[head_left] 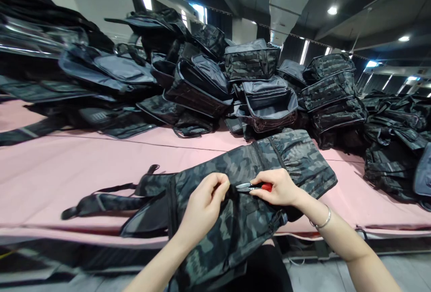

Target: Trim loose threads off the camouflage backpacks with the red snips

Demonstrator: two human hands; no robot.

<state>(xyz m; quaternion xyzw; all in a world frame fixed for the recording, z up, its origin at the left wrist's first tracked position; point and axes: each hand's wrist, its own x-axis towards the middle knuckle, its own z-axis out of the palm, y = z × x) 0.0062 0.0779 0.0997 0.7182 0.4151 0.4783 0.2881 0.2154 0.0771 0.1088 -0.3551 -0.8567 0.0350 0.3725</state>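
Observation:
A dark camouflage backpack lies on the pink-covered table, its shoulder straps stretching to the left and its near part hanging over the front edge. My left hand is closed in a pinch on a dark bit of the backpack near its middle; exactly which piece is hidden by the fingers. Between the thumb and fingers of my right hand are small thread snips with silver blades and a red handle. Their blades point left, close to the pinched fingertips of my left hand.
Behind the backpack, heaps of similar bags line the far side of the table, some unzipped with grey lining showing. More bags pile up at the right. The table's front edge runs just before me, with tiled floor below.

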